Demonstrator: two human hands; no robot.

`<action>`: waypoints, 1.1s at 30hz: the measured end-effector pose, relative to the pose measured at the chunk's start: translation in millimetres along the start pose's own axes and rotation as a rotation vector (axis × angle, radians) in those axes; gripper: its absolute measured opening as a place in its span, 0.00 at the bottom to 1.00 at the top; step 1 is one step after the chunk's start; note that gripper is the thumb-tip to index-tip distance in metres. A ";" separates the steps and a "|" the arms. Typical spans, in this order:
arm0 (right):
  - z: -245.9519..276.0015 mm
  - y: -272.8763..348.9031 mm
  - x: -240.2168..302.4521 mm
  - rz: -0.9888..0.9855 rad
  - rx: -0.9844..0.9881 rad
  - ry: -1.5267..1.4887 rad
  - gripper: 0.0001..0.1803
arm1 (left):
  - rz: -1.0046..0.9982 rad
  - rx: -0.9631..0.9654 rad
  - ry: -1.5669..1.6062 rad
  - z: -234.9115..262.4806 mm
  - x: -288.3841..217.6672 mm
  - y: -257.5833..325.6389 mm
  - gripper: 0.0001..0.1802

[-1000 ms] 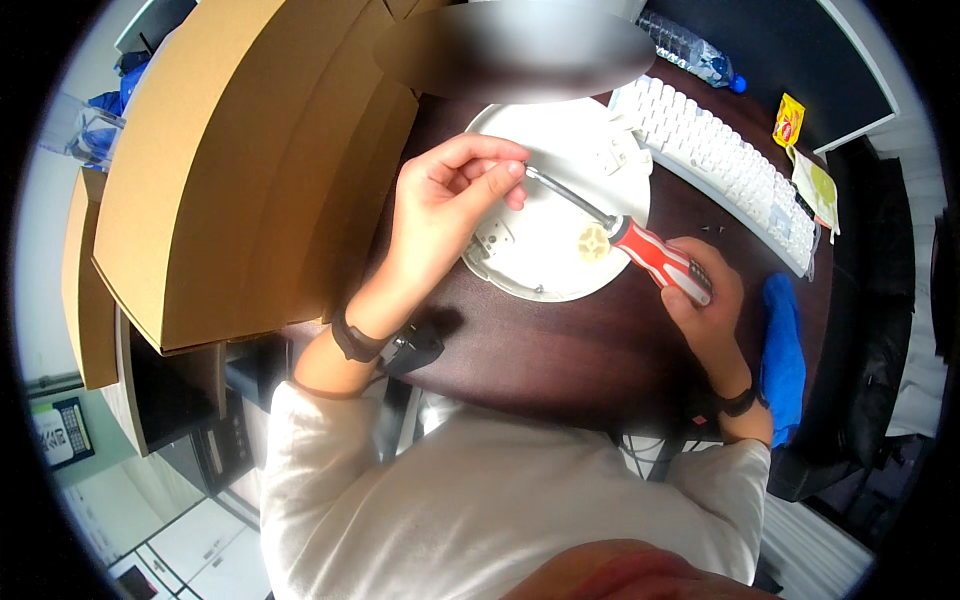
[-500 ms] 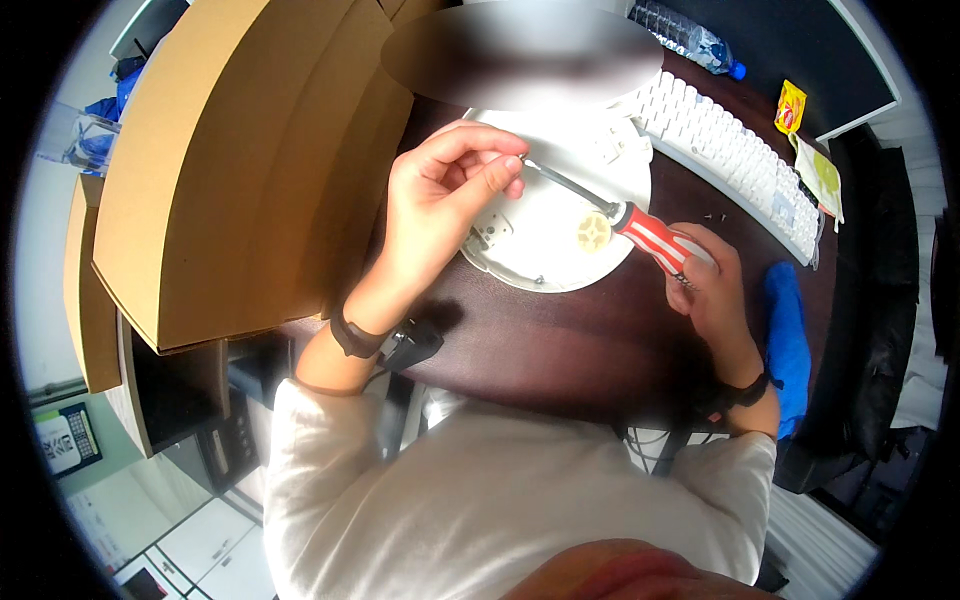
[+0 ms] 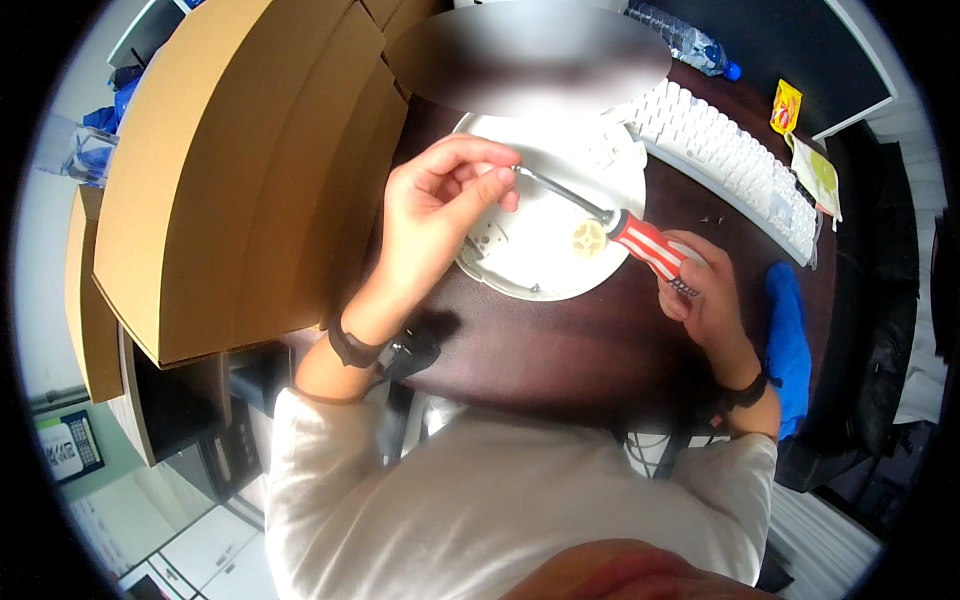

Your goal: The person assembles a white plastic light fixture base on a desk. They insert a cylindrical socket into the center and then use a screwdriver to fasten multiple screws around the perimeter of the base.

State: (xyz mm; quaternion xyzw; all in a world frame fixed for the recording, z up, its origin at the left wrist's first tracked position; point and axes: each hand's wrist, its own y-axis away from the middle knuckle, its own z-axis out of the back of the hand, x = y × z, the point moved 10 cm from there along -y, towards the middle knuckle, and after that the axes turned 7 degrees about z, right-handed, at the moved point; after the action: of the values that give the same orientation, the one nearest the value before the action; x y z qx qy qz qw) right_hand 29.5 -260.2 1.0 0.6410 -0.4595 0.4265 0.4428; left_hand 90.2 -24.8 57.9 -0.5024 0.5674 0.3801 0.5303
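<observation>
Cardboard boxes (image 3: 230, 170): 2 or more stacked at the desk's left edge, just beside the left forearm, apart from the work.
Left hand (image 3: 440, 205): over the left part of the white round disc, thumb and forefinger pinched nearly closed at the tip of the metal shaft; whether a screw sits between them I cannot tell.
White round disc (image 3: 560, 250): flat on the dark desk (image 3: 560, 350), toward its far edge, with a small pale round part near its right rim.
Screwdriver (image 3: 640, 240): red and white striped handle, shaft slanting up-left across the disc, tip at the left fingertips.
Right hand (image 3: 705, 290): fingers curled closed around the handle's end, just off the disc's right rim.
Keyboard (image 3: 730, 165): white, along the far right edge, just beside the disc.
Blue cloth (image 3: 790, 340): at the right edge, near the right wrist.
Step in hand: seemingly steadying the tip before driving or loosening a fastener.
Next move calls for: tip seated squarely, left fingers clear, right hand turning the handle.
</observation>
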 end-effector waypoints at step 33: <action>-5.7 4.0 26.4 0.247 0.074 0.353 0.18 | 0.021 0.082 0.087 -6.9 9.2 3.1 0.06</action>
State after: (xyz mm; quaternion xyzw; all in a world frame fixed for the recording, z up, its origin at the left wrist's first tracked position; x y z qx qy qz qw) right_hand 30.5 -261.0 28.3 0.5112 -0.4339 0.5994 0.4370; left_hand 86.3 -32.3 49.6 -0.4903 0.6100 0.3398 0.5215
